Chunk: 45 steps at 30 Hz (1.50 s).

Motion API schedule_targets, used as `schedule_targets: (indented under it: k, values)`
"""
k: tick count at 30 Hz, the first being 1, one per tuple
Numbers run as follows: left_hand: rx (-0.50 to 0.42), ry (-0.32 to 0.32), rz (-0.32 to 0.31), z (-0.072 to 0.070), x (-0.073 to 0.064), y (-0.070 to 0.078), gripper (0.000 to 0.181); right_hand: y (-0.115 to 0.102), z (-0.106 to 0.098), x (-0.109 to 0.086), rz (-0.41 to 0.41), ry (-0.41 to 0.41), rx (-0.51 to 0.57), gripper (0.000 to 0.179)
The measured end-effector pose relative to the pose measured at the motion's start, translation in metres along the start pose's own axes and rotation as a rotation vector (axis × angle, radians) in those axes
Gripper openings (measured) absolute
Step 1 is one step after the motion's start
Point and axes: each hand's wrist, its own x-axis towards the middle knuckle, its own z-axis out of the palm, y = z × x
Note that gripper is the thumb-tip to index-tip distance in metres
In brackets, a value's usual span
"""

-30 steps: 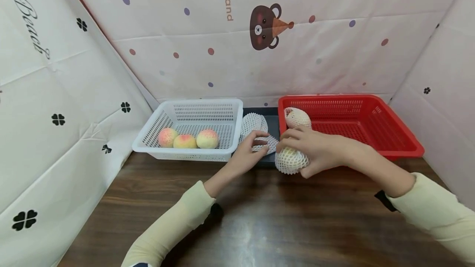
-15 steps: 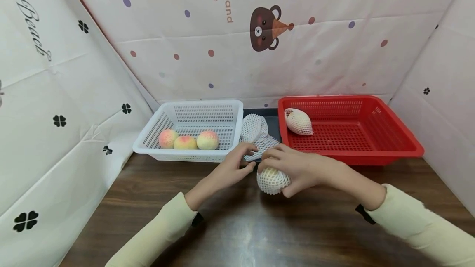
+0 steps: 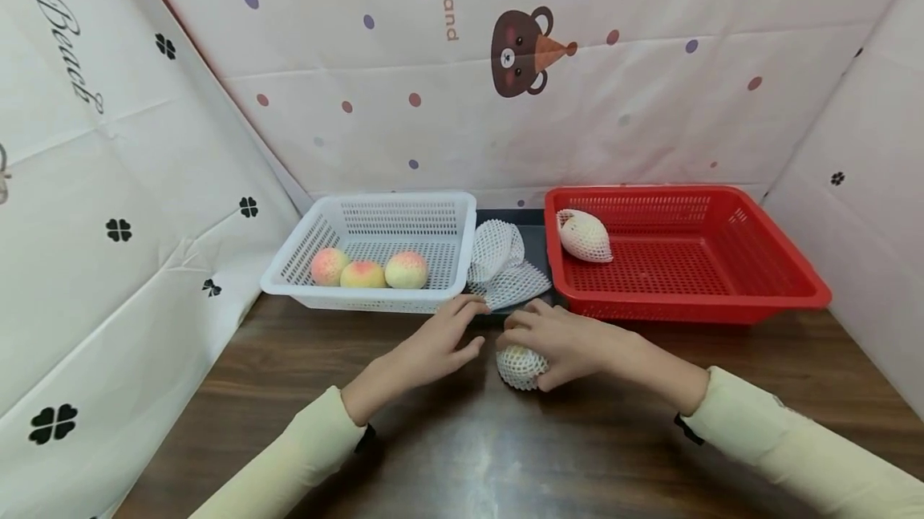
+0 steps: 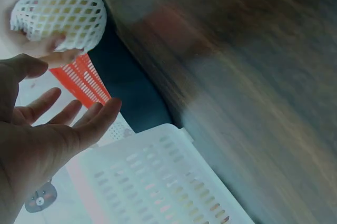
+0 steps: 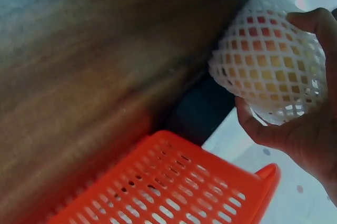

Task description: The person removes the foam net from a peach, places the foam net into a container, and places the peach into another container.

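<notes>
My right hand [image 3: 566, 342] grips a peach in a white foam net [image 3: 521, 366], over the table just in front of the dark tray. Through the mesh in the right wrist view, the netted peach [image 5: 268, 60] shows yellow and red skin. Beside it on the left, my left hand [image 3: 433, 346] holds nothing, its fingers spread and slightly bent toward the net. In the left wrist view those fingers [image 4: 100, 121] are apart from the netted peach [image 4: 63, 16]. Loose white foam nets [image 3: 508, 266] lie in the dark tray [image 3: 534, 242] between the baskets.
The white basket [image 3: 289, 290] at left holds three bare peaches [image 3: 407, 270]. In the red basket [image 3: 693, 306] at right, another netted fruit [image 3: 585, 237] lies in the left corner. The brown wooden table [image 3: 476, 455] stretches in front; printed cloth [image 3: 404, 38] hangs behind.
My right hand has carried the netted peach from the red basket's front left corner leftward and toward me. The left hand has drawn back from the loose nets, toward me and left.
</notes>
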Motion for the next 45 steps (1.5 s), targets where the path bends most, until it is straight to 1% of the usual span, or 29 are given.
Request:
schedule_targets:
  k: [6, 11, 14, 16, 21, 28, 31, 34, 37, 40, 45]
  values:
    - [0.05, -0.01, 0.011, -0.002, -0.003, 0.001, 0.039, 0.0, 0.004, -0.001, 0.022, 0.038, 0.033, 0.068]
    - [0.047, -0.008, 0.02, 0.0, -0.007, 0.001, 0.039, -0.002, -0.001, -0.006, 0.035, 0.08, 0.058, 0.069]
    - [0.042, 0.003, 0.02, 0.0, -0.009, 0.0, 0.038, -0.005, -0.008, -0.012, 0.033, 0.132, 0.07, 0.066]
    - [0.04, 0.015, 0.023, -0.002, -0.01, 0.0, 0.038, -0.006, -0.014, -0.018, 0.05, 0.162, 0.082, 0.065]
    - [0.047, 0.051, 0.05, -0.005, -0.011, 0.003, 0.037, -0.009, -0.023, -0.036, 0.124, 0.208, 0.107, 0.062]
    - [0.102, 0.084, 0.081, -0.007, -0.016, 0.006, 0.036, -0.011, -0.028, -0.071, 0.211, 0.213, 0.092, 0.063]
    - [0.113, 0.095, 0.088, -0.008, -0.018, 0.008, 0.037, -0.011, -0.028, -0.086, 0.253, 0.21, 0.091, 0.062]
    - [0.115, 0.096, 0.09, -0.009, -0.019, 0.009, 0.038, -0.01, -0.029, -0.098, 0.271, 0.211, 0.086, 0.061]
    - [0.115, 0.084, 0.088, -0.008, -0.019, 0.01, 0.039, -0.01, -0.029, -0.105, 0.271, 0.225, 0.076, 0.06]
    - [0.12, 0.073, 0.085, -0.007, -0.019, 0.01, 0.038, -0.01, -0.029, -0.108, 0.264, 0.235, 0.063, 0.06]
    - [0.128, 0.082, 0.088, -0.006, -0.018, 0.01, 0.038, -0.01, -0.03, -0.109, 0.265, 0.229, 0.067, 0.059]
